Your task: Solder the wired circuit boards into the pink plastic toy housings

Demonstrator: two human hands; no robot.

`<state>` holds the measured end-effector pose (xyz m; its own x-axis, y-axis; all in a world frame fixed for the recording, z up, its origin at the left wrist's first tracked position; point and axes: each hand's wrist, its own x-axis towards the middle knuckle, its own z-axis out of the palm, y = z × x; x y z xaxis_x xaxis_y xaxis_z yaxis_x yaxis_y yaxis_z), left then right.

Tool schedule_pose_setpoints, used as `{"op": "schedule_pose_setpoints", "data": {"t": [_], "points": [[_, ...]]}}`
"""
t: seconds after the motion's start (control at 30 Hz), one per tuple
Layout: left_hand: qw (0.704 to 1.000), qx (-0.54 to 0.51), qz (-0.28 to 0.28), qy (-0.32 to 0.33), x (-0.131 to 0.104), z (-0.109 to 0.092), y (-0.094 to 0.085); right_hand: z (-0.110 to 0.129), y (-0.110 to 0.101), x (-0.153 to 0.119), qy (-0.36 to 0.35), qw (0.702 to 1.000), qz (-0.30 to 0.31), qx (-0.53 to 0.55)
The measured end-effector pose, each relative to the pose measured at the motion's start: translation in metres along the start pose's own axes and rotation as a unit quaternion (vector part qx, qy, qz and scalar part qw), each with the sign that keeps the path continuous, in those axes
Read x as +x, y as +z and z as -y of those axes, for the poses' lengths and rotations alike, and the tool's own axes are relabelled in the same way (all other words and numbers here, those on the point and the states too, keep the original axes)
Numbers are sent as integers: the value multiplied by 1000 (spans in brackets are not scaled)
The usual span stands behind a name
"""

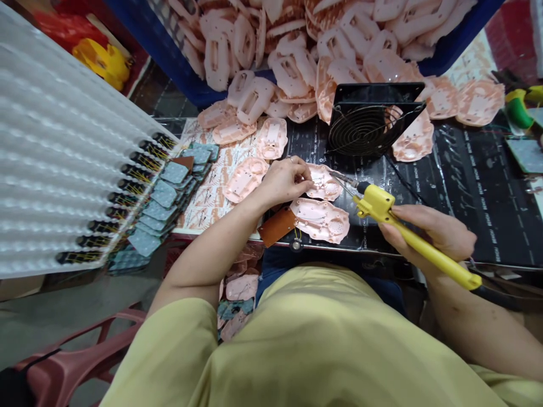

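Observation:
My right hand (428,232) is wrapped round a yellow soldering iron (379,203) with a trigger-style feed. Its thin tip points left and reaches the right end of a pink plastic shell (326,183). At that shell's left end is my left hand (288,180), fingers curled and pinched together; what they hold, if anything, is hidden. A second pink shell (324,219) lies just nearer to me, open side up, with a thin wire in it. Beside it are a brown circuit board (278,226) and a small round part (296,245) on yellow wires.
A black fan (360,133) stands behind the shells. Beyond it a blue crate (163,51) holds many pink shells, with more spilled in front. Stacked circuit boards (163,195) and a white ribbed sheet (76,152) are on the left. Green-handled pliers (518,110) lie far right.

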<state>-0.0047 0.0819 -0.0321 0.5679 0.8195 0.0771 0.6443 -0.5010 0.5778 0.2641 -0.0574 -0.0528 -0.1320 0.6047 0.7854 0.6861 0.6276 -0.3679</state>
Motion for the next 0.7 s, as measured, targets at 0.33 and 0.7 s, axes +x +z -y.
{"op": "schedule_pose_setpoints", "data": {"t": [0.33,0.7], "points": [[991,127,17,31,-16,9,-40,-17,6,-15,-23,995,-96,-10],[965,173,187,55,10,10,-37,-20,8,-26,60,985,-161,-24]]}}
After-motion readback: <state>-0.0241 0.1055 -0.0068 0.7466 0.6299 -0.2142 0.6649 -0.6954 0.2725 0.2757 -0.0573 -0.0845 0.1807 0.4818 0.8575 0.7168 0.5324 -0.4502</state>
